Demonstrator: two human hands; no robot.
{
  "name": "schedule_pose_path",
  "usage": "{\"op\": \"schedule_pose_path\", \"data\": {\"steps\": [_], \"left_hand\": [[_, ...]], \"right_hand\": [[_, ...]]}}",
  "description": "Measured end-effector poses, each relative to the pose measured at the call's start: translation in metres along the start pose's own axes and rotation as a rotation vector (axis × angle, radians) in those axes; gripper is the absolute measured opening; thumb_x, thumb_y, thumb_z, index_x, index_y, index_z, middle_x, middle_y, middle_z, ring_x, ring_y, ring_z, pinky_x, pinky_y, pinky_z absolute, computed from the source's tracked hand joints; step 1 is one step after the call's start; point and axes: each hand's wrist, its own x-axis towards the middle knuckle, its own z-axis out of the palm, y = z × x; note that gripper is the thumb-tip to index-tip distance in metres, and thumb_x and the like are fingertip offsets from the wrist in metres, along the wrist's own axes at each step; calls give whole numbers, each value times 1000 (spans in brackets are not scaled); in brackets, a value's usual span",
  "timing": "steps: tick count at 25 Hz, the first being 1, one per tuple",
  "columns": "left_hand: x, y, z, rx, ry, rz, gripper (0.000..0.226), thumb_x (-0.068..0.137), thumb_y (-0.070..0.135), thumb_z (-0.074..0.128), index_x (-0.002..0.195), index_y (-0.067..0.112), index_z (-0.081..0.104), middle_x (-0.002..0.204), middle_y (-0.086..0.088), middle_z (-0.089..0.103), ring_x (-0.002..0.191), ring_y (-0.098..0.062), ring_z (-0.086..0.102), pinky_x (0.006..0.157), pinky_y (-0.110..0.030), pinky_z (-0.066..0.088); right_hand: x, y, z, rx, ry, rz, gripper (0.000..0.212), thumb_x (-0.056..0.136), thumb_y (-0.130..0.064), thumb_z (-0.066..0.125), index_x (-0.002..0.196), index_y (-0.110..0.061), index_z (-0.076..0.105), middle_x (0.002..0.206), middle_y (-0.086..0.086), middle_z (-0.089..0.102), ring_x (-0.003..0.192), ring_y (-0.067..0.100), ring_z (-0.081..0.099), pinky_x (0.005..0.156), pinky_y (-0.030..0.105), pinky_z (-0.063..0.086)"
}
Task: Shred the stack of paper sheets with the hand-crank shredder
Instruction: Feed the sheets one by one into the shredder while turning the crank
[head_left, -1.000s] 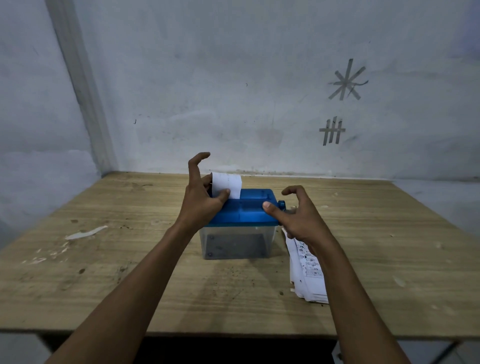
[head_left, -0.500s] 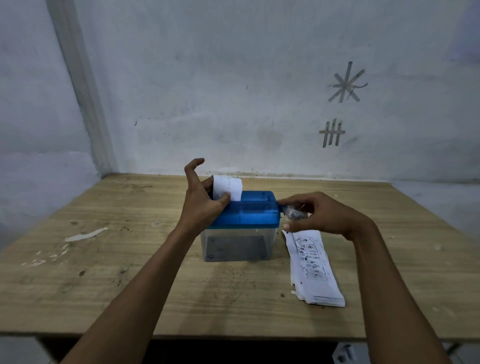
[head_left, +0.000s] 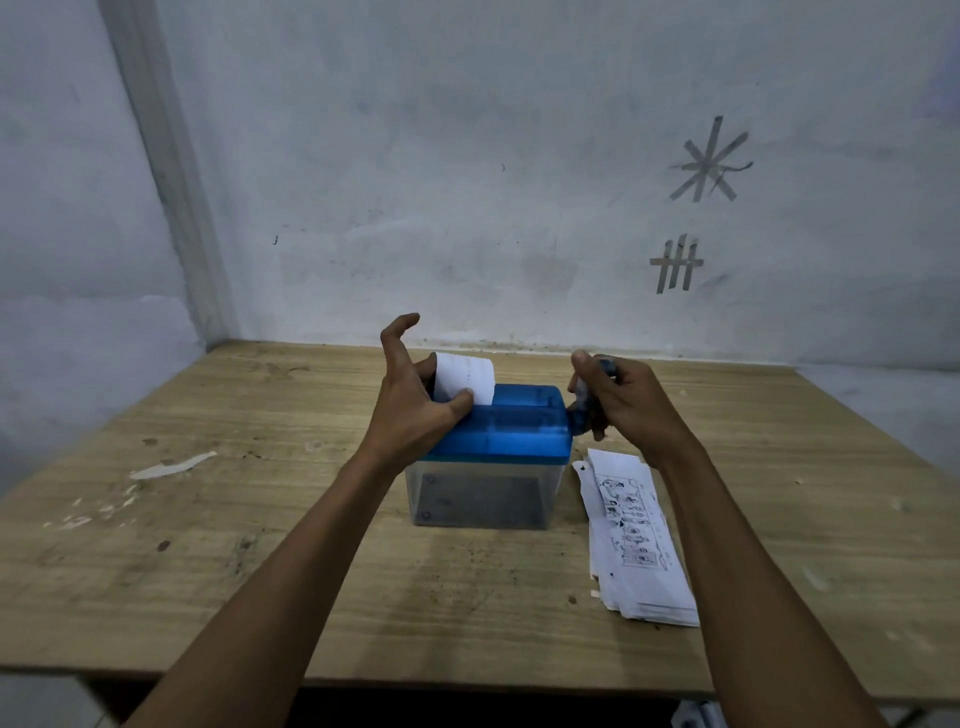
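The hand-crank shredder (head_left: 514, 431) has a blue lid and a clear bin and stands mid-table. A white paper sheet (head_left: 465, 382) sticks upright out of its slot at the lid's left end. My left hand (head_left: 415, 400) pinches that sheet low down, thumb in front and fingers behind, index finger raised free. My right hand (head_left: 623, 402) grips the crank handle (head_left: 584, 405) at the shredder's right side, with the handle raised to about lid height. A stack of printed paper sheets (head_left: 636, 535) lies flat on the table just right of the shredder, under my right forearm.
The wooden table (head_left: 260, 545) meets a grey wall at the back and on the left. A torn paper scrap (head_left: 171, 466) and small white flecks lie on its left part. Tape marks (head_left: 709, 161) are stuck on the wall at upper right.
My right hand has taken the crank and swung it from low beside the lid up to lid height. The left hand and the sheet have stayed in place.
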Motion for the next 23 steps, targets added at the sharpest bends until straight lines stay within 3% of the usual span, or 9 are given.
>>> {"op": "schedule_pose_path", "data": {"steps": [3,6,9,12,18,23], "left_hand": [[-2,-1,0,17,-27,19,99,80,16,83,146,30,11,96,-4,73,90,-16,69,85,-34,58],[-3,-3,1,165,-80,21,111,70,49,88,143,34,6,102,-3,68,91,-13,67,80,-27,57],[-1,-5,0,302,-107,17,121,54,81,77,140,39,3,104,-1,65,88,-17,66,83,-33,60],[-4,-4,1,362,-108,5,121,49,90,70,136,38,4,98,-1,63,83,-18,65,80,-40,61],[-6,4,2,421,-111,-46,118,49,90,67,134,34,7,103,0,61,85,-18,63,78,-42,61],[-4,5,3,449,-147,-66,114,50,86,70,133,35,10,115,5,55,95,-21,60,79,-36,56]], "right_hand": [[15,15,15,92,58,301,40,97,-50,59,84,-13,54,56,2,52,39,16,48,39,23,32],[22,32,25,299,52,549,24,98,-39,61,98,-17,52,67,7,53,34,11,36,32,15,23],[26,37,25,334,22,643,16,99,-33,57,96,-17,53,62,5,56,32,8,36,30,12,21],[15,46,30,351,6,809,23,101,-29,50,83,-15,56,57,-1,51,31,3,36,26,13,19],[-20,38,31,-1,-31,782,31,103,-23,37,83,-10,56,53,-1,42,38,8,28,37,18,17],[-65,25,22,-42,-109,714,41,102,-34,36,71,-13,51,47,0,40,39,10,26,41,21,19]]}}
